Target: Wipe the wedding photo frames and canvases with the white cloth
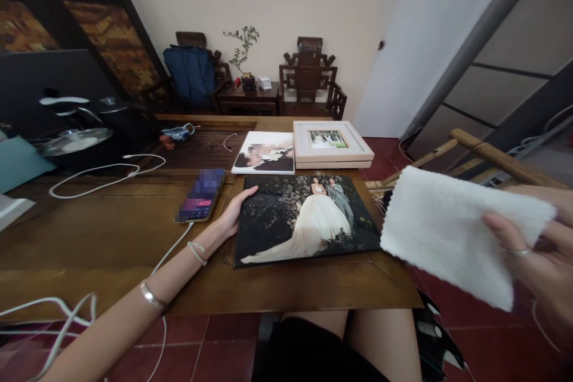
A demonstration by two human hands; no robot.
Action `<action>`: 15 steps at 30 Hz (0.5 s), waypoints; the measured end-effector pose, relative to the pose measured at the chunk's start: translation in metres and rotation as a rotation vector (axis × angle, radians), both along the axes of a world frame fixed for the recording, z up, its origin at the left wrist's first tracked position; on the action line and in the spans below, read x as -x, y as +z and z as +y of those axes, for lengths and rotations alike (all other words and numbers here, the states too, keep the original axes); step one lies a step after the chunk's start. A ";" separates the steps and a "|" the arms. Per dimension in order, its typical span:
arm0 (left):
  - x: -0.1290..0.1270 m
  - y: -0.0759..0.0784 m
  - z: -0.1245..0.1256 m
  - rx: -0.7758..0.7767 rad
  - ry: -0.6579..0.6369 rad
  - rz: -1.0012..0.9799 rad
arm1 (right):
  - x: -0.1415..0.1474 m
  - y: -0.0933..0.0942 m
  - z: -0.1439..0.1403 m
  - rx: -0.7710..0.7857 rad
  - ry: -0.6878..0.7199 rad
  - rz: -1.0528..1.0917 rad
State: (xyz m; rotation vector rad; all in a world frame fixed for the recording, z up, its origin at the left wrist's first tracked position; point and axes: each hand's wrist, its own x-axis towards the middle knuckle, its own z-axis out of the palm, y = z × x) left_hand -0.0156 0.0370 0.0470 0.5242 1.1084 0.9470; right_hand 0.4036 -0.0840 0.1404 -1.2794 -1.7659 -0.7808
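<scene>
A wedding photo album [308, 221], or possibly a rigid photo panel, with a dark glossy picture of a couple, lies near the front edge of the wooden table. My left hand [233, 213] grips its left edge, the thumb on top and the other fingers mostly hidden. Out to the right, past the table's edge, a white cloth [452, 227] with a scalloped border hangs spread in the air. It is pinched by my right hand [530, 248], with the thumb over the front of the cloth. Cloth and album appear apart.
Behind the album are a white photo book [264, 152] and a cream picture frame [333, 146]. A phone [201, 197] on a charging cable lies left of my left hand. Further left stand a kettle [114, 110] and a glass-lidded pot [76, 143]. A bamboo chair [470, 146] is at right.
</scene>
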 end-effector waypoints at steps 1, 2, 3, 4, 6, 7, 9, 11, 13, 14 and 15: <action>0.000 0.000 0.001 0.006 0.002 0.001 | 0.001 0.002 0.001 -0.019 -0.023 -0.064; -0.001 0.000 0.002 0.013 0.006 0.001 | 0.003 0.003 0.002 -0.025 -0.054 -0.109; -0.001 0.000 0.003 0.019 0.011 0.003 | 0.004 0.002 0.004 -0.019 -0.093 -0.143; -0.001 0.000 0.004 0.021 0.013 0.006 | 0.005 -0.001 0.006 -0.002 -0.126 -0.168; -0.002 0.000 0.005 0.025 0.016 0.010 | 0.009 -0.010 0.012 0.101 -0.118 -0.202; -0.002 0.000 0.006 0.030 0.014 0.010 | 0.013 -0.016 0.015 0.169 -0.088 -0.210; -0.001 0.000 0.007 0.039 0.004 0.008 | 0.028 -0.032 0.020 0.297 0.004 -0.210; -0.001 -0.001 0.008 0.041 -0.024 0.008 | 0.051 -0.049 0.021 0.392 0.106 -0.227; 0.000 -0.003 0.006 0.000 -0.060 0.032 | 0.076 -0.064 0.017 0.456 0.229 -0.290; 0.000 -0.003 0.004 -0.046 -0.073 0.055 | 0.087 -0.070 0.013 0.482 0.294 -0.335; 0.001 -0.004 0.001 -0.103 -0.085 0.084 | 0.096 -0.076 0.009 0.500 0.347 -0.374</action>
